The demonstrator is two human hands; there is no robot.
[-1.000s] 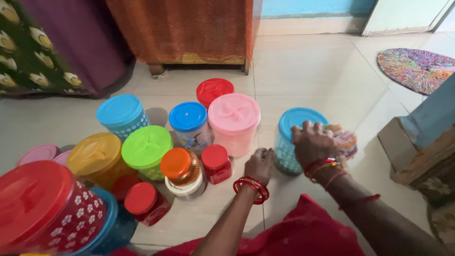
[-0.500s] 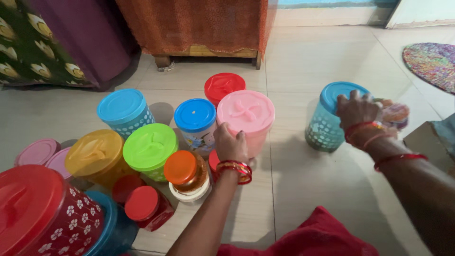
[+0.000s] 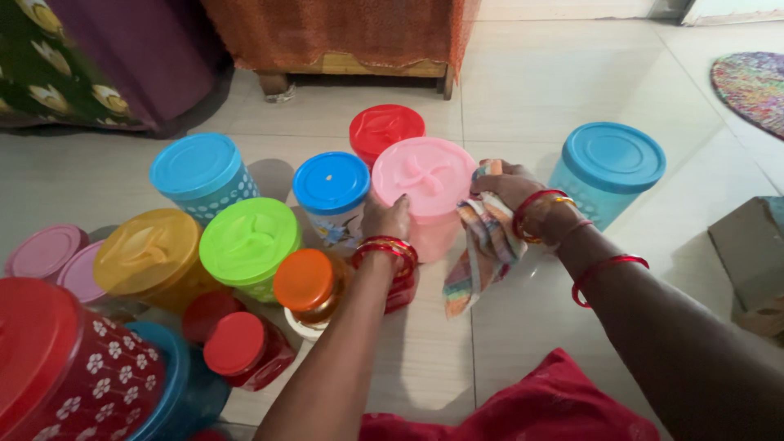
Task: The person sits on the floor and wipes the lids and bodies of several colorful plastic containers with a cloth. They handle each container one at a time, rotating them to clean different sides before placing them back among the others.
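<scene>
**Both hands on the pink-lidded container, cloth at its right rim**

Head view, the only one I have: I look down on a tiled floor (image 3: 572, 90) crowded with lidded plastic containers. The pink-lidded container (image 3: 425, 175) stands upright near the middle, its long axis vertical, lid on. My left hand (image 3: 388, 219) sits against its near-left side, fingers curled onto the wall just under the lid rim; from here it looks like a steadying hold, though the fingertips are partly hidden behind the rim and I cannot tell how firmly they close. My right hand (image 3: 510, 186) is at the container's right edge, fingers closed around a striped cloth (image 3: 482, 245) whose loose end hangs down toward the floor. The bunched part of the cloth touches the lid's right rim.

So the container lies directly ahead of both hands, between them, with the left hand on its near side and the cloth hand on its right flank.

Around it: a small blue-lidded jar (image 3: 331, 186) touching on the left, a red-lidded tub (image 3: 385, 129) just behind, and a tall blue-lidded container (image 3: 608, 163) standing apart to the right, behind my right wrist. An orange-lidded jar (image 3: 306, 282) stands just left of my left forearm.
</scene>
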